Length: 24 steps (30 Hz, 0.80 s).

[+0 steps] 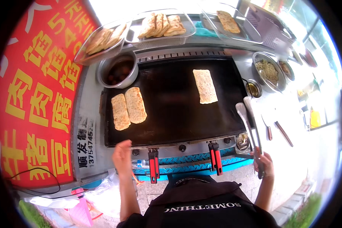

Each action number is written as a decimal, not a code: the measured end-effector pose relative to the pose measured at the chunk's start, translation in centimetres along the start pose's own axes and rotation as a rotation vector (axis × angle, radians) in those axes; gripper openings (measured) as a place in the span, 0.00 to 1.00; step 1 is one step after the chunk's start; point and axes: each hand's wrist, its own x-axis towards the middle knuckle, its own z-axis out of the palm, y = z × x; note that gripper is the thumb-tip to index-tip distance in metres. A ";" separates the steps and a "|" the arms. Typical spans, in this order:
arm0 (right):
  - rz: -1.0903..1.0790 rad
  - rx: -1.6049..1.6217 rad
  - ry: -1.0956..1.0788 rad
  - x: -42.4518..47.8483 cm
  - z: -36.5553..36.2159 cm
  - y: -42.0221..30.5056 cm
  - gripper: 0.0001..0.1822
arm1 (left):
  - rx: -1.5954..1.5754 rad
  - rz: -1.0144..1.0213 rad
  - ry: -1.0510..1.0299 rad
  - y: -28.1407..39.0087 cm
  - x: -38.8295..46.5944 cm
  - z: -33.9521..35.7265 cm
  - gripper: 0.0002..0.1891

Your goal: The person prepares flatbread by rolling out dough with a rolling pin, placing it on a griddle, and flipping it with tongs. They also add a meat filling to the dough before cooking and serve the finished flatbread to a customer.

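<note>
My right hand point(267, 166) grips the dark handle end of long metal tongs point(247, 125), held upright at the griddle's right front corner with their two tips apart. Beside the front left edge, my left hand point(122, 155) is raised with fingers curled; no object shows in it, and its fingertips are hard to make out. On the black griddle point(171, 122), two browned rectangular flatbreads point(120, 112) lie side by side at left. A paler rectangular flatbread point(205, 86) lies alone at right.
Wire baskets point(159, 42) of flatbreads line the back. A pot of dark liquid point(132, 72) stands at the back left. At right are a bowl of chopped filling point(266, 71), a small oil cup point(253, 88) and a wooden-handled tool point(269, 133). Red-and-black handles point(152, 168) project in front.
</note>
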 end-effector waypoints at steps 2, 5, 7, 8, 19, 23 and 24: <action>0.043 0.018 -0.021 -1.4 -0.3 2.2 0.30 | -0.076 -0.077 -0.117 -2.1 -2.4 2.0 0.13; 0.128 0.035 0.015 -3.2 0.2 3.6 0.28 | -0.086 -0.041 -0.332 -2.6 -4.3 5.7 0.13; 0.168 0.061 0.047 -3.8 0.5 4.0 0.26 | -0.077 -0.041 -0.475 -2.5 -4.9 8.1 0.13; 0.172 0.012 0.006 -4.1 0.3 3.9 0.24 | -0.045 -0.036 -0.539 -2.5 -5.1 9.2 0.13; -0.004 -0.172 0.347 -5.3 -9.7 7.2 0.18 | 0.196 0.192 -0.831 -1.4 -0.3 27.7 0.21; -0.041 -0.189 0.329 -4.3 -13.6 7.7 0.25 | 0.485 0.441 -0.683 -3.9 6.5 37.2 0.29; -0.021 -0.205 0.316 -3.7 -15.2 7.3 0.26 | 0.585 0.425 -0.619 -5.0 8.3 39.5 0.31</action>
